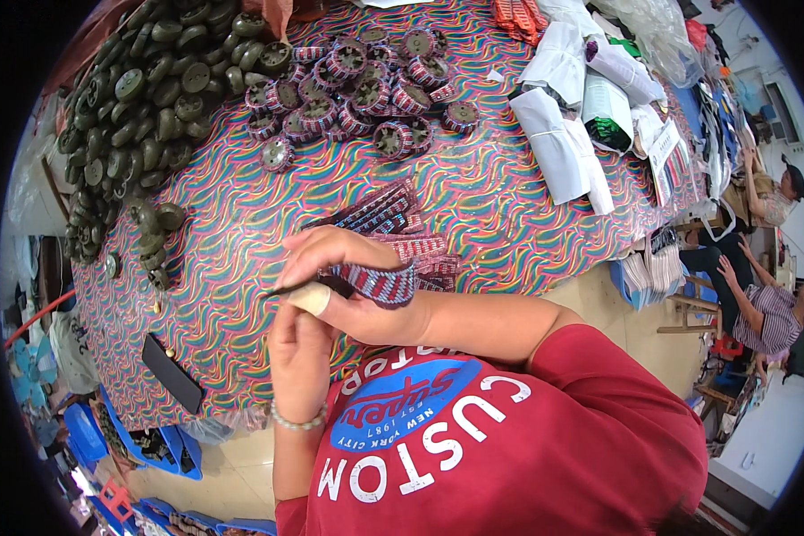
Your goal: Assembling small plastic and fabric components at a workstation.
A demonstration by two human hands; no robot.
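In my right hand (pixel 353 268) is a woven patterned strip (pixel 380 282) in red, white and dark blue, curled over the palm and held between thumb and fingers. The thumb has a beige wrap on it. My left hand (pixel 300 344), with a beaded bracelet at the wrist, meets the right at the strip's dark end; its fingertips are closed there and partly hidden. Just beyond the hands, more woven strips (pixel 384 210) lie stacked on the patterned cloth. Farther off sits a pile of round dark-green pieces with woven bands around their rims (pixel 353 85).
A big heap of bare dark-green round pieces (pixel 129 125) fills the far left. A black phone-like slab (pixel 171 373) lies near the left edge. White-wrapped bundles (pixel 554 143) stand at the far right. Two people sit beyond the table's right side. Blue bins (pixel 156 447) are on the floor.
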